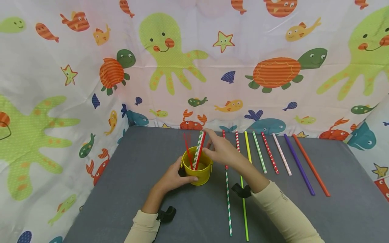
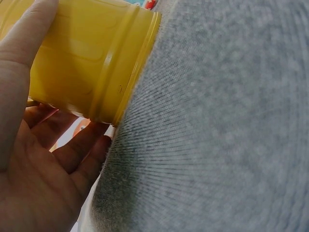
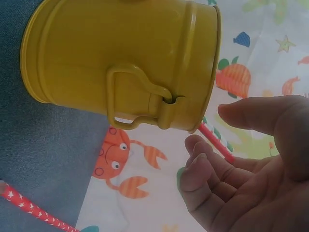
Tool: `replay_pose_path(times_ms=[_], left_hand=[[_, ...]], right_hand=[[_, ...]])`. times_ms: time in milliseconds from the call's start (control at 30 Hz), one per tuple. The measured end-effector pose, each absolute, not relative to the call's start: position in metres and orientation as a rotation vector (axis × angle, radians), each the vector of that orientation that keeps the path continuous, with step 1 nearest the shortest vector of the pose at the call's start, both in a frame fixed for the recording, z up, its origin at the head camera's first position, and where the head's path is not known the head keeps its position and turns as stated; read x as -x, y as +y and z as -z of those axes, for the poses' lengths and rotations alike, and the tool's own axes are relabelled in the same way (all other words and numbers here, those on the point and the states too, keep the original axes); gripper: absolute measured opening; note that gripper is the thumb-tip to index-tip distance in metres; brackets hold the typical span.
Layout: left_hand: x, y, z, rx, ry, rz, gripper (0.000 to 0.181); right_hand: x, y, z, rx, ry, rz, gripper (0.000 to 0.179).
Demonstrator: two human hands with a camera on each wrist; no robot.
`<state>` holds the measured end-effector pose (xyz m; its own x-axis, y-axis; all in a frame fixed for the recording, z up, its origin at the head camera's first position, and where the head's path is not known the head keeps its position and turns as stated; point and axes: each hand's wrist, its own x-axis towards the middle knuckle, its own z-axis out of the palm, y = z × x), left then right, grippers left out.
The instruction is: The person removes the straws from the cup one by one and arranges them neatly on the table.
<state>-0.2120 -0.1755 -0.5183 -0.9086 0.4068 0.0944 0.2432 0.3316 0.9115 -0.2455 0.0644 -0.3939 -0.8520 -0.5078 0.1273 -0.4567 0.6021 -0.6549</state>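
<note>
A small yellow metal bucket (image 1: pixel 203 177) stands upright on the table. My left hand (image 1: pixel 174 176) holds it from the left, thumb across the front and fingers round the far side. In the left wrist view the thumb (image 2: pixel 29 34) lies along the bucket's wall. Several straws lean inside: thin red ones (image 1: pixel 187 152), a green-striped one (image 1: pixel 197 150) and a red one (image 1: pixel 200 152). Over the bucket's right rim is my right hand (image 1: pixel 223 150), its fingertips beside the upper ends of the straws. The right wrist view shows its thumb apart from the loosely bent fingers.
Right of the bucket lies a row of straws, among them a yellow-green one (image 1: pixel 247 145), a red starred one (image 1: pixel 269 152), a purple one (image 1: pixel 299 163) and an orange one (image 1: pixel 311 165). A green-striped straw (image 1: pixel 228 202) lies nearer the front. A sea-animal curtain (image 1: pixel 194 60) hangs behind the table.
</note>
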Motion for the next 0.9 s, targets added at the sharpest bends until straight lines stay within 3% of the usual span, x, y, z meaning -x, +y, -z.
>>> replay_pose_path(times_ms=[600,733,900], left_hand=[[0.213,-0.175,0.521,-0.613,2.477,-1.600,0.090],[0.213,-0.175,0.521,-0.591,2.497,-1.578,0.089],[0.213,-0.175,0.521,-0.561,2.525,-1.540,0.085]], right_hand=[[0.234,0.062,0.396,0.850,2.892,1.046,0.066],[0.229,0.060,0.396,0.888,3.013,1.066,0.053],[0.228,0.060,0.396,0.938,3.085,1.252,0.026]])
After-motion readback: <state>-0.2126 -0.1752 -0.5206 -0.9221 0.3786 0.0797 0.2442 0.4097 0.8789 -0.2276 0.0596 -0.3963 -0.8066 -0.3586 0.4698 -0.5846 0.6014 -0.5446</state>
